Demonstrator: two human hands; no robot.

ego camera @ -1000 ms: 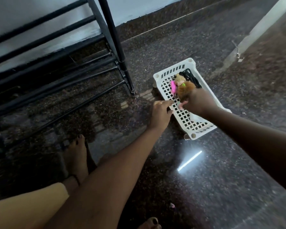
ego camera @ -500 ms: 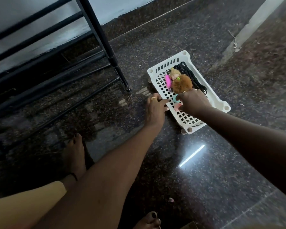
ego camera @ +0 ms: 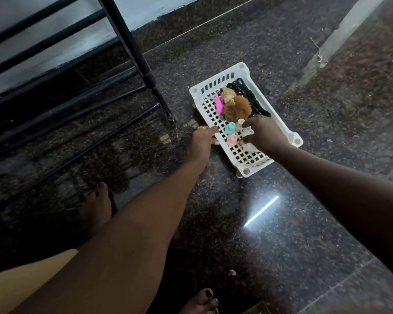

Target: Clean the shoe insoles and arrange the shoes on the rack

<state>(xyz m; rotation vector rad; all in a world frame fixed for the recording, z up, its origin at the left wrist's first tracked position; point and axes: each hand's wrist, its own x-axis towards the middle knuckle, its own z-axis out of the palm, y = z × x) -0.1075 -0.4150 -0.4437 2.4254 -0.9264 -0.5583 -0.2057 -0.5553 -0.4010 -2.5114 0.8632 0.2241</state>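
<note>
- The white basket (ego camera: 196, 92) is gripped at its rim by the left hand (ego camera: 201, 143), likely for steadying.
- The right hand (ego camera: 266, 134) is curled over trinkets (ego camera: 231, 128); the grasp cannot be told.
- The rack (ego camera: 132, 44) is seen far left, shoeless.

Floor (ego camera: 304, 223): dark speckled polished stone with a bright streak of reflected light, bounded at the far edge by a wall skirting. A pale strip (ego camera: 340, 35) crosses its far right corner. Black metal rack (ego camera: 132, 46) stands at far left, one foot beside a white plastic basket (ego camera: 216, 80) resting mid-floor. Two bare feet, left (ego camera: 98, 205) and right (ego camera: 202, 300), stand at the near edge. Small pink item (ego camera: 232, 272) lies loose near the right foot.
</note>
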